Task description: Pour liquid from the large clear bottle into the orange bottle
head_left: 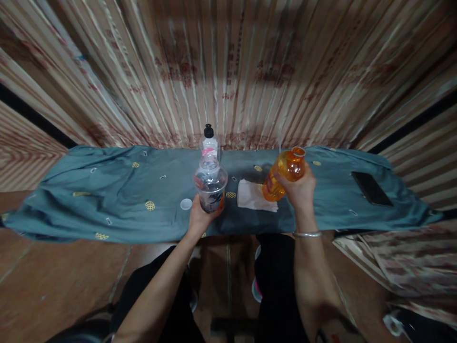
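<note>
My left hand (202, 215) is wrapped round a clear plastic cup (211, 190) with a domed lid and dark print. In my right hand (300, 186) is an orange see-through bottle (280, 175), uncapped and leaning with its mouth toward the upper right. A folded white tissue (253, 196) lies on the cloth between the two hands, partly behind the orange bottle. Just left of the cup rests a small white cap (186, 204). Behind the cup stands a clear bottle with a black top (209, 131), its lower part hidden by the cup.
A blue-green cloth with pineapple prints (117, 190) covers the narrow table. A black phone (371, 188) lies at the right. Striped, printed sheeting (228, 71) hangs close behind the table, with dark poles (39, 116) at the sides. My legs are below the front edge.
</note>
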The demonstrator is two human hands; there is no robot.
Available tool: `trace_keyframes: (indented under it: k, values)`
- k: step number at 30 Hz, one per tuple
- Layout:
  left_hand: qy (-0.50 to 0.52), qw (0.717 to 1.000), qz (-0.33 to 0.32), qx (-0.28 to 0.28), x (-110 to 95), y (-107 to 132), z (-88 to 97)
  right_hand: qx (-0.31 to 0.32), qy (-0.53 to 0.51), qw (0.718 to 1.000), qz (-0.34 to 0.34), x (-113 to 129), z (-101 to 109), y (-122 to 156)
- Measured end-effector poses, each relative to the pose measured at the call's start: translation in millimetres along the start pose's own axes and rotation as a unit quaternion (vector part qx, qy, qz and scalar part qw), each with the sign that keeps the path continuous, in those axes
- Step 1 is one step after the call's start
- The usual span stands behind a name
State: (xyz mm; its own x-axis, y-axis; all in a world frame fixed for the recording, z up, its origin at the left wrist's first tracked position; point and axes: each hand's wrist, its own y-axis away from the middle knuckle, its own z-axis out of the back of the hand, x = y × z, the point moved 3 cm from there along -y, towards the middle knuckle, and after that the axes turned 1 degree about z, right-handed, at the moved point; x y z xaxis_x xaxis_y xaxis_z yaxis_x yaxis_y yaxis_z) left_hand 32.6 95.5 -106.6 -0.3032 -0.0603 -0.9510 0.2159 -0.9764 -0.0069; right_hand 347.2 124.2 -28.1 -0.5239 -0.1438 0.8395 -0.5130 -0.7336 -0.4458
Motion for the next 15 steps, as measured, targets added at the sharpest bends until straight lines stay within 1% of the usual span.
trace_keyframes:
  k: [4,6,7,9,12,14,15]
  values:
    - [0.011,1.000,-0.019,0.007,1,4,-2.1,0.006,-0.015,1.000,0.010,5,-1,3]
    - [0.014,1.000,-0.026,0.004,4,8,-0.4,0.018,-0.032,0.999,0.017,6,-3,4]
    - [0.014,0.999,-0.028,-0.006,7,11,2.7,0.026,-0.041,0.999,0.019,6,-4,5]
    - [0.011,0.999,-0.030,-0.035,14,17,13.6,0.040,-0.055,0.998,0.020,6,-6,6]
    - [0.004,0.997,-0.034,-0.067,21,30,37.6,0.052,-0.073,0.996,0.017,8,-10,8]
    - [0.005,0.997,-0.037,-0.062,20,41,51.7,0.062,-0.089,0.994,0.009,11,-14,10]
    - [0.006,0.998,-0.036,-0.047,18,48,55.8,0.067,-0.097,0.993,0.004,12,-16,11]
